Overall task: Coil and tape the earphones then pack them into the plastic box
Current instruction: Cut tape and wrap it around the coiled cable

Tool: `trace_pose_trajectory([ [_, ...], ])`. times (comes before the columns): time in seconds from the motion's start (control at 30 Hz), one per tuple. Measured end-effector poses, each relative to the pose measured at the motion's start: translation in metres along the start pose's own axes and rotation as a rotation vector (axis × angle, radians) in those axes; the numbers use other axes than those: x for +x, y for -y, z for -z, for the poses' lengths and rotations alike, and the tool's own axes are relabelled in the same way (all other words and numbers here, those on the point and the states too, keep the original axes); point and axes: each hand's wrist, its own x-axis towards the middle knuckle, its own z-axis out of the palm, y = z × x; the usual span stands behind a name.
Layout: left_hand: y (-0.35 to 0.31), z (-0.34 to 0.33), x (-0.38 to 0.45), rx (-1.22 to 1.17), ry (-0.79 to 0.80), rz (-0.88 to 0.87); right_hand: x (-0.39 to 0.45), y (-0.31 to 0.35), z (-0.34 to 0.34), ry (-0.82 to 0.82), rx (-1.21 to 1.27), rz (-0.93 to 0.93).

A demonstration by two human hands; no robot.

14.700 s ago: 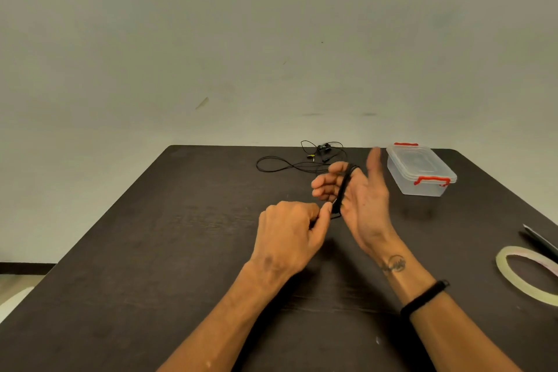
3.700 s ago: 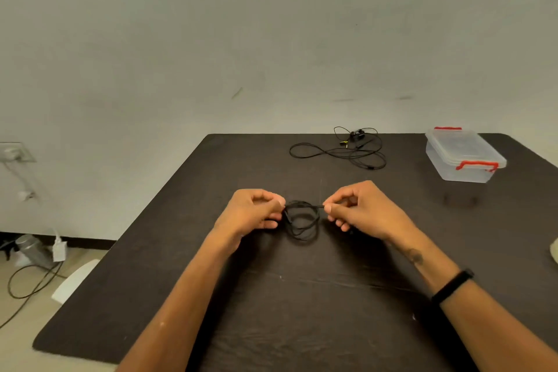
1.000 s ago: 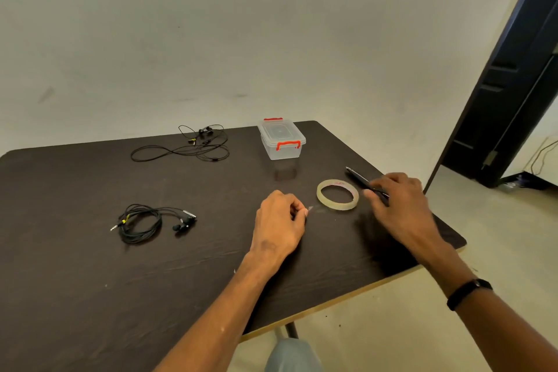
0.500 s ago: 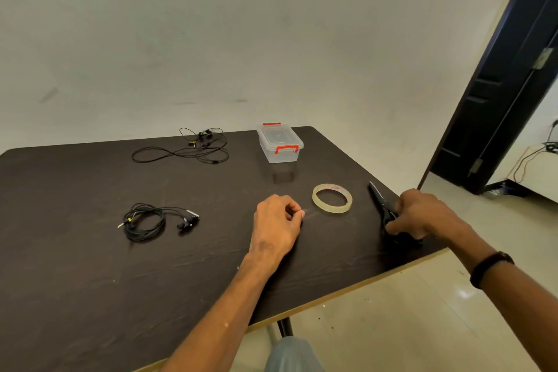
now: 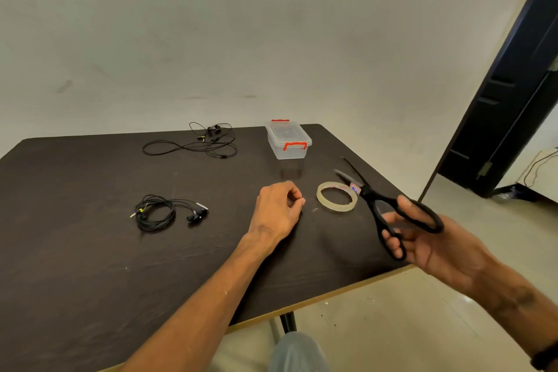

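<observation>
A coiled pair of black earphones (image 5: 157,214) lies on the dark table (image 5: 90,275), left of my left hand (image 5: 277,212). That hand rests on the table with thumb and finger pinched, apparently on the free end of the clear tape roll (image 5: 334,207) just to its right. My right hand (image 5: 437,248) holds black scissors (image 5: 381,209) above the table's right edge, blades apart and pointing over the roll. A second pair of earphones (image 5: 196,145) lies uncoiled at the back. The clear plastic box (image 5: 290,146) with red clips stands shut at the back right.
The table's front right edge runs diagonally below my right hand, with tiled floor beyond it. A dark door (image 5: 510,93) stands at the right. My knee (image 5: 297,352) shows under the table edge.
My right hand has lifted the scissors off the table and opened the blades toward the tape roll. My left hand has stayed pinched beside the roll.
</observation>
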Motion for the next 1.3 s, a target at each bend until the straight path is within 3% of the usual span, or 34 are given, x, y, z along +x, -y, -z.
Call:
trace_pose_trajectory([
  [0.3, 0.014, 0.013, -0.003, 0.017, -0.066, -0.002, 0.006, -0.003, -0.043, 0.058, -0.037, -0.304],
  [0.97, 0.017, 0.012, -0.004, 0.033, -0.061, -0.01, 0.025, -0.014, -0.059, -0.001, -0.037, -0.212],
  [1.17, 0.024, 0.011, 0.004, -0.074, -0.169, 0.145, 0.023, -0.011, -0.046, 0.019, -0.292, -0.15],
  [1.3, 0.031, 0.01, 0.017, -0.213, -0.193, 0.271, 0.021, -0.007, -0.035, 0.022, -0.747, -0.032],
])
